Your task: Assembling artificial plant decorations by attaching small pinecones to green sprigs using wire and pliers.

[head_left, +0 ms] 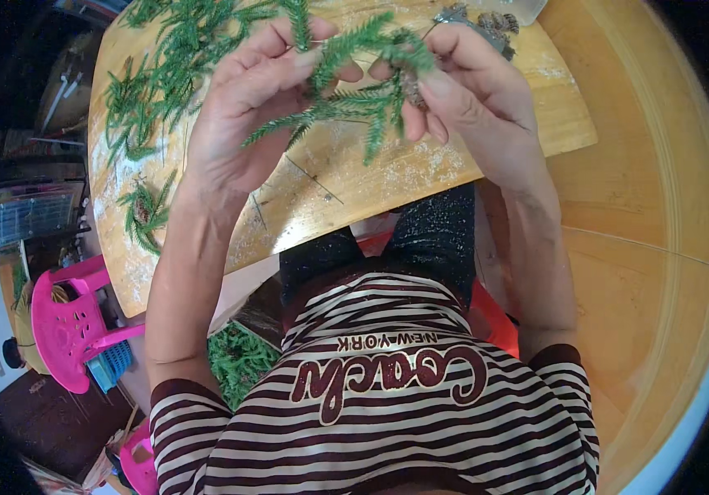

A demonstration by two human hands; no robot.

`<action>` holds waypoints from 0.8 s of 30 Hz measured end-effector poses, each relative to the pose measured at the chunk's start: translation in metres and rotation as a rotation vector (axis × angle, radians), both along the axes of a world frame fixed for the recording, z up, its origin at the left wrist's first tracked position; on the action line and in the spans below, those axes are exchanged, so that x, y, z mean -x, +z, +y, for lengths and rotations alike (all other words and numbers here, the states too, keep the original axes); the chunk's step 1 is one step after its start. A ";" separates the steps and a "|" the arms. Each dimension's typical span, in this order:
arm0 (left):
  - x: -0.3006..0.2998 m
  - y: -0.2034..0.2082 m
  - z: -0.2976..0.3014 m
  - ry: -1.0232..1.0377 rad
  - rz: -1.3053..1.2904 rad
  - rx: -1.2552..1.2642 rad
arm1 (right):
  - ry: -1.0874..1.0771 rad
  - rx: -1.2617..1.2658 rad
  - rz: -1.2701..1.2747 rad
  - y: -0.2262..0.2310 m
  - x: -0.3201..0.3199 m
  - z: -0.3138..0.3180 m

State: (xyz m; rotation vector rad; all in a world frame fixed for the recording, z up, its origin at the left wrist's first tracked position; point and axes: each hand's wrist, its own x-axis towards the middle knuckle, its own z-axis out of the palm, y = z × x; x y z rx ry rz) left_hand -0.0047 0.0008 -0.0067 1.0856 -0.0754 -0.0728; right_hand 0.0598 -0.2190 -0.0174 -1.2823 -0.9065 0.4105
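Above the table, both hands are closed on an artificial pine sprig (pixel 339 56) with green needled branches. My left hand (pixel 243 111) pinches its left part between thumb and fingers. My right hand (pixel 486 107) grips the right end, with a small brown pinecone (pixel 411 87) against the sprig under the thumb. Branches hide some of the fingertips. Beyond my left hand lies a heap of loose pine sprigs (pixel 177 70). A separate sprig with a pinecone (pixel 141 211) rests near the table's left edge. Thin dark wire pieces (pixel 313 180) lie below the hands.
Pale flecks dot the wooden table (pixel 329 206). More pinecones (pixel 496 23) sit at its far right, near a clear container (pixel 526 8). A box of green sprigs (pixel 240 356) stands below on the left, near a pink plastic chair (pixel 65 322). A wooden surface (pixel 635 181) curves along the right.
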 end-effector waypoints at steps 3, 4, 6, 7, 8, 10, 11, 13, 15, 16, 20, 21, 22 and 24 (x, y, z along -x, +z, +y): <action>0.003 0.004 -0.012 -0.004 -0.036 0.090 | -0.053 -0.050 0.026 -0.002 0.001 -0.002; 0.005 0.003 -0.015 -0.006 -0.041 0.096 | -0.054 -0.077 0.067 -0.002 0.000 -0.003; 0.009 0.002 -0.023 0.060 -0.049 0.083 | -0.050 -0.097 0.102 -0.004 0.000 -0.005; 0.011 0.002 -0.027 0.093 -0.054 0.078 | -0.054 -0.113 0.100 -0.006 0.001 -0.004; 0.012 0.002 -0.032 0.095 -0.059 0.087 | -0.056 -0.130 0.098 -0.009 0.002 -0.004; 0.014 0.004 -0.042 0.111 0.017 -0.062 | -0.057 -0.139 0.093 -0.011 0.003 -0.005; 0.014 0.004 -0.044 0.119 0.056 -0.138 | -0.057 -0.130 0.092 -0.012 0.003 -0.006; 0.013 -0.001 -0.043 0.155 0.037 -0.103 | -0.056 -0.113 0.092 -0.013 0.004 -0.008; 0.012 -0.008 -0.042 0.225 0.003 -0.045 | -0.067 -0.120 0.105 -0.014 0.007 -0.007; 0.013 -0.011 -0.043 0.228 0.001 -0.042 | -0.079 -0.130 0.121 -0.014 0.008 -0.005; 0.014 -0.017 -0.047 0.328 -0.024 0.042 | -0.100 -0.117 0.180 -0.012 0.008 -0.010; 0.015 -0.015 -0.046 0.287 -0.007 0.048 | -0.106 -0.106 0.203 -0.011 0.007 -0.012; 0.016 -0.012 -0.045 0.246 0.009 0.054 | -0.106 -0.104 0.204 -0.011 0.007 -0.012; 0.016 -0.007 -0.044 0.204 0.027 0.062 | -0.102 -0.052 0.143 -0.009 0.006 -0.013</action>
